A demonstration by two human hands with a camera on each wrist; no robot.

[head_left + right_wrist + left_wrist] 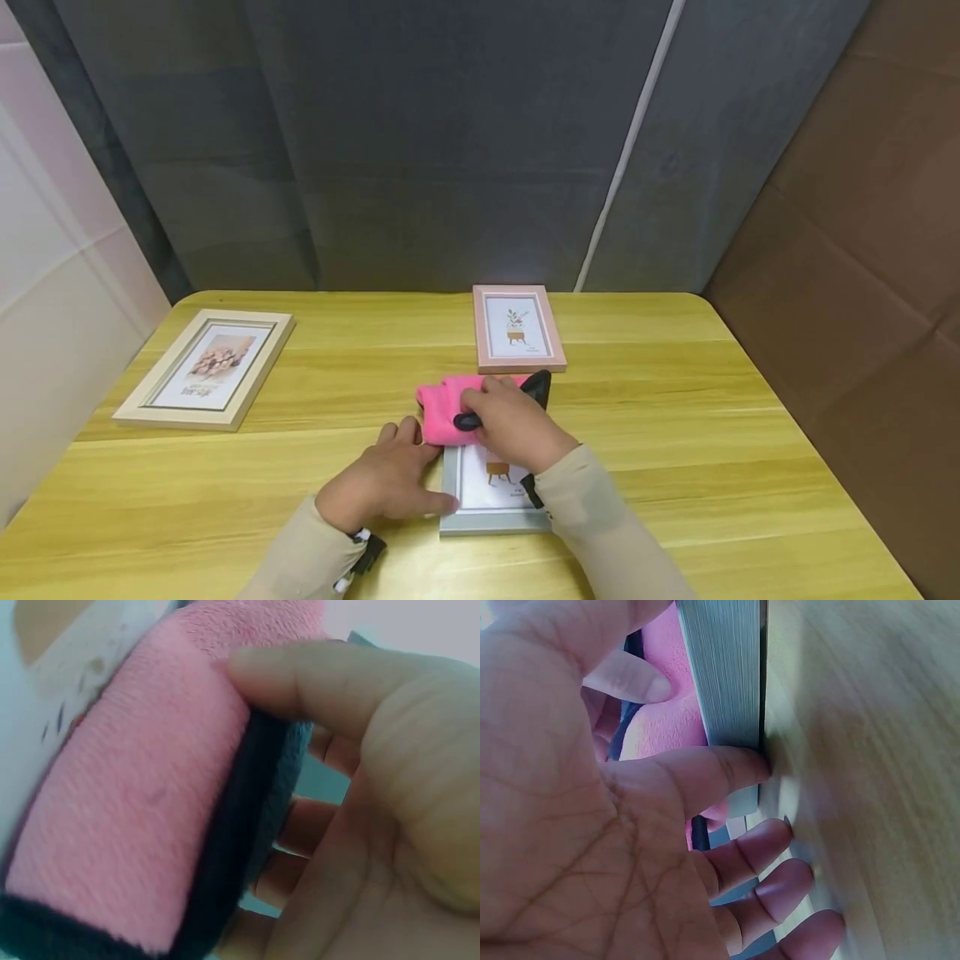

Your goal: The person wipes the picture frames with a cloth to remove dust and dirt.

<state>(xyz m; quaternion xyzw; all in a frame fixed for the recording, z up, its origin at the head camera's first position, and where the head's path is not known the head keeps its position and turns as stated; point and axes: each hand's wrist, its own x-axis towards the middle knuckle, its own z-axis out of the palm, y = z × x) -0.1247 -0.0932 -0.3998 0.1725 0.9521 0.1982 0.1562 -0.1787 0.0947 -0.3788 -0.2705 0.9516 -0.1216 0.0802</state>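
Gripping one pink cloth [444, 404], the right hand [517, 423] bends its fingers round it, over the upper part of the grey frame [477, 487]. The left hand [390, 479], fingers apart, touches that frame's left edge. Two more lie on the desk [360, 358]: a pink frame [517, 328] and a cream frame [208, 371], its blurred lettering perhaps "free style".

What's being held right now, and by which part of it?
The pink cloth, pinched in the right hand by its dark-trimmed edge. The left hand grips nothing; it touches the grey frame at its left side.
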